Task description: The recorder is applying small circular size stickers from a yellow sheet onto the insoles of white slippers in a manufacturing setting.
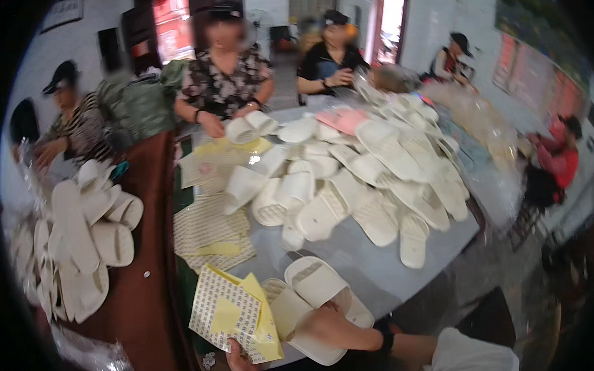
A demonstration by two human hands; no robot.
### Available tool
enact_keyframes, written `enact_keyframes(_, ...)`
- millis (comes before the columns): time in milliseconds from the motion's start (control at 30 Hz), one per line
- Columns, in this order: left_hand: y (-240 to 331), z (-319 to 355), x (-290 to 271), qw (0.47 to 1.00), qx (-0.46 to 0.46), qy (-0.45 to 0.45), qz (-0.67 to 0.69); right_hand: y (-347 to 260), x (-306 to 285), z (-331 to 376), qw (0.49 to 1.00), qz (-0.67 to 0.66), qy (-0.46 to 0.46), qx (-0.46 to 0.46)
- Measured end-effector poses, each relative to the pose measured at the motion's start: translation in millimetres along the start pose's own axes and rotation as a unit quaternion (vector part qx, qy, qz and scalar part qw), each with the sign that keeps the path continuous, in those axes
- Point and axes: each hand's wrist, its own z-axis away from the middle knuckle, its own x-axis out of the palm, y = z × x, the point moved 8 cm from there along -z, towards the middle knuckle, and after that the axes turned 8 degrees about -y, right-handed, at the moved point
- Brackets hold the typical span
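Observation:
My left hand [241,363] pinches yellow sticker sheets [232,309] by their lower edge, thumb on top. They have rows of small dark print and peeled yellow patches. Just to the right, a pair of white slippers lies side by side at the near table edge: one slipper [288,310] on the left and another slipper [316,279] on the right. My right hand [325,327] reaches across this pair, its fingertips at the right slipper's insole. The hand is blurred and its fingers are mostly hidden. A dark band circles my right wrist.
Many white slippers [376,209] and a pink one [342,120] are heaped on the grey table [338,249]. More sticker sheets [210,231] lie at its left. Another slipper heap [83,239] sits on the brown table [143,282]. Several people work around the room.

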Motion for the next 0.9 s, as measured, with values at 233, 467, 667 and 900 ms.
enact_keyframes(233,16,5,40,0.996,0.034,-0.082,0.010,43,-125,30,0.995,0.010,0.071,0.071)
enact_keyframes(467,31,19,48,0.995,0.063,-0.071,-0.021,153,-330,-37,0.936,0.190,0.262,0.139)
enact_keyframes(667,26,12,51,0.989,0.074,-0.110,-0.060,258,-421,-79,0.909,0.192,0.281,0.241)
enact_keyframes(900,27,17,48,0.992,0.075,-0.081,-0.055,322,-412,-82,0.959,0.022,0.193,0.208)
